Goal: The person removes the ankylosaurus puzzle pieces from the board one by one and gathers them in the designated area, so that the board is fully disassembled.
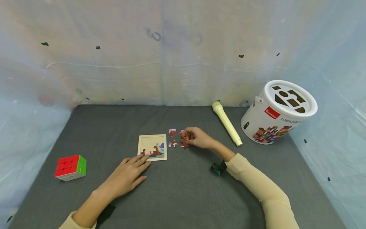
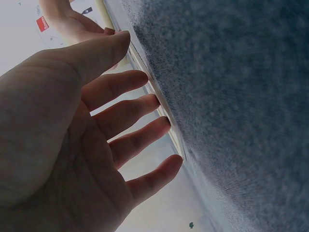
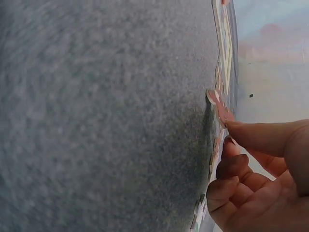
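Observation:
A square wooden puzzle board [image 1: 145, 141] lies on the table, its lower part filled with brown, green and purple pieces. My left hand [image 1: 127, 175] rests on its near edge with fingers spread and straight; in the left wrist view the fingertips [image 2: 164, 123] line up along that edge. Right of the board, my right hand [image 1: 198, 137] pinches a reddish-brown puzzle piece [image 3: 219, 108] between thumb and finger, tilted up from the cloth. Beside it lie other loose pieces, including a purple-and-red puzzle piece [image 1: 172, 133] and a blue-and-brown puzzle piece [image 1: 172, 144].
A red, green and white puzzle cube [image 1: 68, 167] sits at the left. Behind the right hand lies a pale yellow microphone-shaped stick [image 1: 227, 124]. A white bucket [image 1: 257, 121] with a shape-hole lid stands at the back right. Plastic sheeting [image 1: 128, 63] walls the dark table [image 1: 177, 197].

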### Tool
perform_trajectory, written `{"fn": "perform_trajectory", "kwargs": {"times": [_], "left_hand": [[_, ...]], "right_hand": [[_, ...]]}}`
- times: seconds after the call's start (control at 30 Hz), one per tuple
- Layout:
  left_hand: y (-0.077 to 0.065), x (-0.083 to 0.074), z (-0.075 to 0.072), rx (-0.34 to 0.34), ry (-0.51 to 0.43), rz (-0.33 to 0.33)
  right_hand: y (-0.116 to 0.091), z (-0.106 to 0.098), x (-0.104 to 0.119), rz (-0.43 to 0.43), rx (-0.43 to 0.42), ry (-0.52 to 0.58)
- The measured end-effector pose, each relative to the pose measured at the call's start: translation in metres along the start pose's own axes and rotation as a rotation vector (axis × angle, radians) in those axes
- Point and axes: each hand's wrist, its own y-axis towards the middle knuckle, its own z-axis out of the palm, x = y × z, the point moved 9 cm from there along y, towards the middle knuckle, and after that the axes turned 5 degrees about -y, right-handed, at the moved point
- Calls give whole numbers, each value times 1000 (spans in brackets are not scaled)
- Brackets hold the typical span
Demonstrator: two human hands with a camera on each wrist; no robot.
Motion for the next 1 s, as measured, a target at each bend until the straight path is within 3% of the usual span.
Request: {"fn": "perform_trajectory", "kwargs": {"times": [1.0], "left_hand": [[-1,-1,0,5,8,1]], "right_hand": [[-5,5,10,-57,-17,-148]]}}
